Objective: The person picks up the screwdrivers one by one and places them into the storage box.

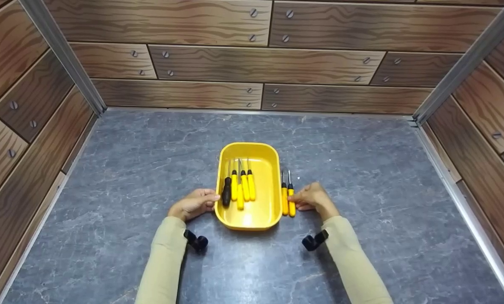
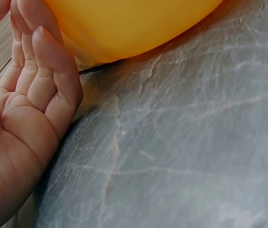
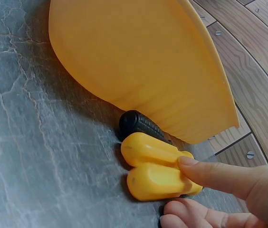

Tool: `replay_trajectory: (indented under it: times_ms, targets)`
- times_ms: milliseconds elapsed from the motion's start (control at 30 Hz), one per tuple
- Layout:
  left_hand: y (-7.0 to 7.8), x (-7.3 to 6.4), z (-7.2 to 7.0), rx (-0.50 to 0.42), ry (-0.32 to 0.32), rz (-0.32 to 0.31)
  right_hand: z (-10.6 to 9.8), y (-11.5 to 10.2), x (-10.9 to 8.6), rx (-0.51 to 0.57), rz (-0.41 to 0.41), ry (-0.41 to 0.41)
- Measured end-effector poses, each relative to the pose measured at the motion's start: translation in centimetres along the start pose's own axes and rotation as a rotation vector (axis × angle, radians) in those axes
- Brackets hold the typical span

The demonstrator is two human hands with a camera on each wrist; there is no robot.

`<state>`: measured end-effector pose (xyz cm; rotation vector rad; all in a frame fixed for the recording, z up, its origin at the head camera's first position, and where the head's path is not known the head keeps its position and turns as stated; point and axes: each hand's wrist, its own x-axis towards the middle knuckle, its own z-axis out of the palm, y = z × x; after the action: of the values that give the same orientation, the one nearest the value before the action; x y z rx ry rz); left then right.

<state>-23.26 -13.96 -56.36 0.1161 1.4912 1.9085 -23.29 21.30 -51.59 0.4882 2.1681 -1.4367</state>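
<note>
A yellow plastic tray (image 1: 265, 217) stands on the table, with several yellow-handled screwdrivers (image 1: 245, 188) and a black-handled screwdriver (image 1: 226, 192) lying in it. My left hand (image 1: 194, 204) holds the tray's left rim, thumb at the edge and fingers along the outer wall. On the other side, my right hand (image 1: 315, 198) pinches the outer yellow screwdriver (image 3: 155, 181), thumb on top of the handle. Another yellow screwdriver (image 3: 146, 148) lies right against it. Beside that, a black handle (image 3: 141, 124) shows close to the tray wall in the right wrist view; the tray hides it from the head view.
Wood-patterned panels (image 1: 218, 63) wall the grey marbled table (image 1: 150, 143) at the back and both sides. Metal rails (image 1: 467, 215) run along its edges. A small black wrist camera (image 1: 315, 240) sits on each sleeve.
</note>
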Motion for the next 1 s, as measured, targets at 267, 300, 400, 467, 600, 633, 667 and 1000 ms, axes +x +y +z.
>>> replay_trajectory:
  times_ms: [267, 300, 400, 467, 600, 633, 667, 1000]
  targets:
    - [0.01, 0.0, 0.04, -0.004, -0.014, 0.004, 0.01, 0.33, 0.17, 0.023, -0.006, -0.015]
    - [0.0, 0.01, 0.03, -0.008, -0.016, 0.006, -0.01, 0.36, 0.15, 0.029, -0.006, -0.02]
    - [-0.05, 0.05, 0.04, -0.012, -0.024, 0.01, -0.06, 0.46, 0.14, 0.047, -0.004, -0.025]
    - [-0.05, 0.04, 0.06, -0.013, -0.023, 0.01, -0.06, 0.51, 0.19, 0.049, -0.002, -0.021]
    - [0.04, 0.02, 0.11, -0.009, -0.017, 0.008, 0.02, 0.5, 0.34, 0.038, 0.006, -0.002]
    - [0.07, 0.0, 0.11, -0.006, -0.016, 0.007, 0.05, 0.47, 0.34, 0.033, 0.008, 0.004]
    - [0.08, 0.0, 0.1, -0.005, -0.015, 0.008, 0.06, 0.45, 0.36, 0.028, 0.008, 0.007]
    - [-0.02, -0.01, 0.03, 0.002, -0.004, 0.003, 0.14, 0.58, 0.31, 0.036, -0.011, 0.021]
